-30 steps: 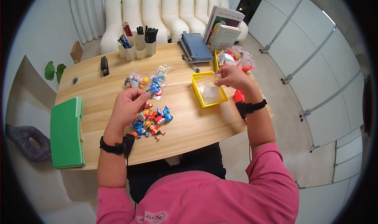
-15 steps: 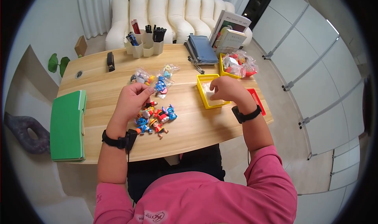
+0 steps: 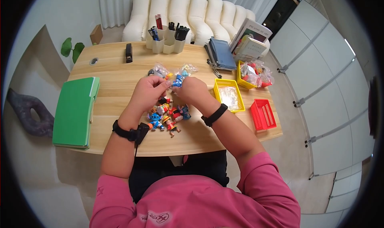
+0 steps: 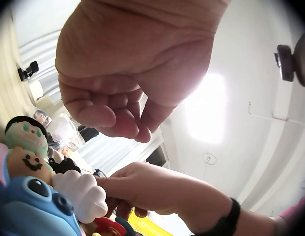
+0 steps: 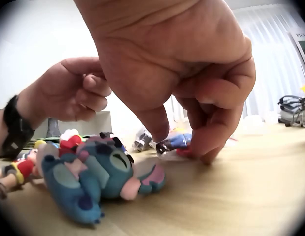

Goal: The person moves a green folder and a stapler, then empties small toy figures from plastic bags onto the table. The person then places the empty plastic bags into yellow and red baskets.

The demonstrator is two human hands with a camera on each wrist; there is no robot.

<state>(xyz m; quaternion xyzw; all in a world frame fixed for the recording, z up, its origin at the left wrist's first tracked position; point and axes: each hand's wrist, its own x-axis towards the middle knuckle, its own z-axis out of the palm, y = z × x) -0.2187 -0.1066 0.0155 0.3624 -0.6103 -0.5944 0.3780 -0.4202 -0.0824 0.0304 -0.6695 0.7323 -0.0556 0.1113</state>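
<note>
My right hand [image 3: 193, 92] is at a blue figure in a clear bag [image 3: 178, 80] on the table. In the right wrist view its thumb and bent fingers stand apart on either side of the bagged figure [image 5: 174, 142], fingertips right at it. My left hand [image 3: 149, 92] hovers just left, fingers loosely curled, thumb near the fingertips, nothing visible between them. Below both hands lies a pile of loose toy figures: a blue Stitch-like one [image 3: 156, 119], one in a straw hat [image 3: 169, 124] and another blue one [image 5: 91, 177]. More bagged figures [image 3: 161, 71] lie behind the left hand.
To the right, a yellow basket [image 3: 219, 92] holds clear bags [image 3: 229, 96]. Behind it a second yellow basket [image 3: 241, 80] is heaped with bagged things. A red basket [image 3: 264, 126] sits near the right edge. Pen holders [image 3: 158, 48], a stapler [image 3: 129, 53] and a green folder [image 3: 75, 114] stand around.
My right hand lowered a clear bag into the near yellow basket, left it there, then moved left to the bagged blue figure. The left hand stayed over the figures. The head view shifted.
</note>
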